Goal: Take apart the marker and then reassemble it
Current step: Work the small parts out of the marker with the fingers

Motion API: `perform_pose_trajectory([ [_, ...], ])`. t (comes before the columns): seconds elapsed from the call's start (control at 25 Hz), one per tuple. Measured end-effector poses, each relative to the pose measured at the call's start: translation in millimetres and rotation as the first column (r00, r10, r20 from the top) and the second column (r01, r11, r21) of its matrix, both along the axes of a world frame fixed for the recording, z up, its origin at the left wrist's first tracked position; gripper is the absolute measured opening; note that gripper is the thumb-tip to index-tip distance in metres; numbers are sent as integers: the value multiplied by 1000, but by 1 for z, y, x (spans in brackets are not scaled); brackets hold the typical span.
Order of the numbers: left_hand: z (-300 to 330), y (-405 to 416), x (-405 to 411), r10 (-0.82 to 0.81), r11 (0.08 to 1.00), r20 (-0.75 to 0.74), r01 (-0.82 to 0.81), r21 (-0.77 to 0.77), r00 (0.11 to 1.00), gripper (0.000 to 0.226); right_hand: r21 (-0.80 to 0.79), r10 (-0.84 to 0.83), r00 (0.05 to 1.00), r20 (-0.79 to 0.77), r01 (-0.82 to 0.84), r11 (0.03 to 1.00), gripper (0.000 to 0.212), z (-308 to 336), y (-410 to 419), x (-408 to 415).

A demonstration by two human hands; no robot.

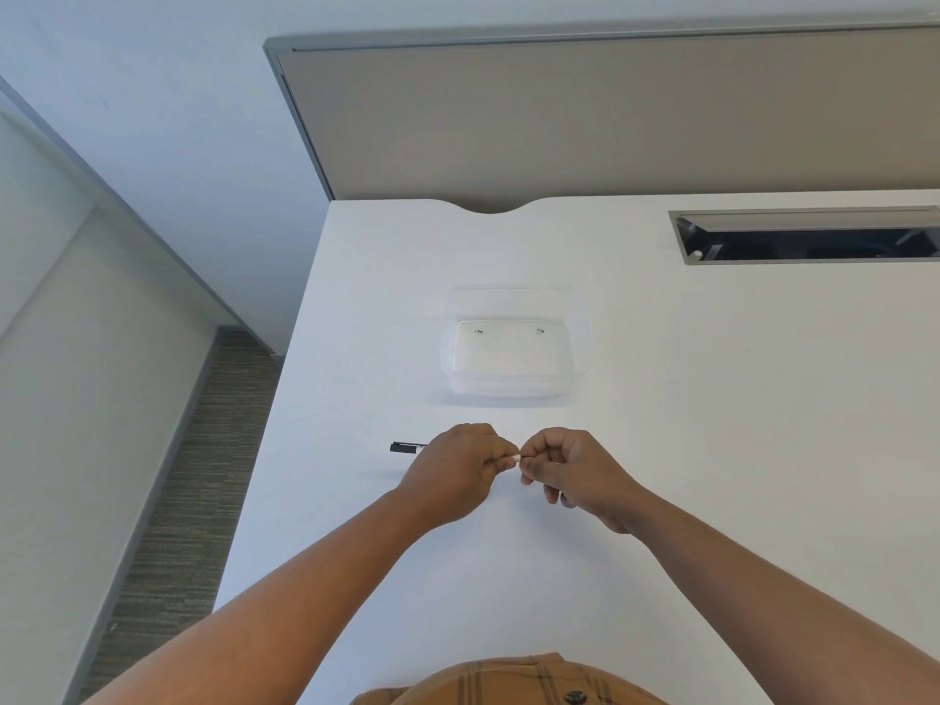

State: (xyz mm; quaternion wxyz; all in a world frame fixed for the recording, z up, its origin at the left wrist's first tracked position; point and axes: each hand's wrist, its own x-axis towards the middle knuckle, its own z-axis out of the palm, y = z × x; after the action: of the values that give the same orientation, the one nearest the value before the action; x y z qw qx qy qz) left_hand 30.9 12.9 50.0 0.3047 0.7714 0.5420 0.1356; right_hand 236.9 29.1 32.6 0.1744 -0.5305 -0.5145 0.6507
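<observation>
Both hands meet over the white table [712,450], knuckles almost touching. My left hand [458,470] is closed around the marker body, of which only a short white bit [515,458] shows between the two hands. My right hand [564,468] pinches that white end with thumb and fingertips. A black piece, probably the marker's cap [407,447], lies flat on the table just left of my left hand, its right end hidden behind the knuckles. Most of the marker is covered by my fingers.
A clear plastic container [515,384] sits on the table beyond my hands. A grey cable slot [809,236] is set into the tabletop at the back right. The table's left edge [274,450] drops to carpeted floor. A partition panel stands behind the table.
</observation>
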Motion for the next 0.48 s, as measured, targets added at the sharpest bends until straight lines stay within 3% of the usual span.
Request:
perform_pose_trajectory([
  [0.16,2,0,0,-7,1000,2,7,8,1000,22,-95,20,999,25,-17,995,39,3,1,-1],
  [0.48,4,-2,1,21,999,-1,-21,-44,1000,21,104,33,995,90,-42,994,18,-1,-3,-4],
])
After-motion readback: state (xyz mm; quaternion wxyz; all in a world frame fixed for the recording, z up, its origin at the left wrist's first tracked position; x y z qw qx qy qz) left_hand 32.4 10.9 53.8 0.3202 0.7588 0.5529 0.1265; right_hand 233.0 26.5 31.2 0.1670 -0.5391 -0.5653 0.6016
